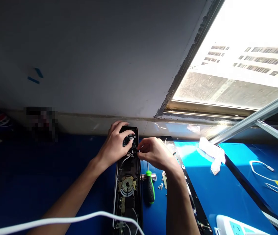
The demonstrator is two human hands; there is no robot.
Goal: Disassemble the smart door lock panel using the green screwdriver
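A long black lock housing (133, 170) lies open on the blue table, with a round metal mechanism (127, 186) and white wires (125, 159) inside. My left hand (114, 143) grips its far end, fingers curled over the edge and thumb by a small circuit board (126, 142). Beside it, my right hand (155, 153) is closed in a pinch at the housing's right edge, near the wires. What sits between those fingertips is too small to make out. Close by on the right lies a green and black screwdriver (150, 189).
Small screws (160, 186) lie near a metal plate (164, 180). A second long black panel (199, 209) is partly behind my right forearm. A white cable (80, 218) crosses the foreground. Further right are crumpled white paper (212, 153), a power strip (237, 226) and a metal frame (256, 116).
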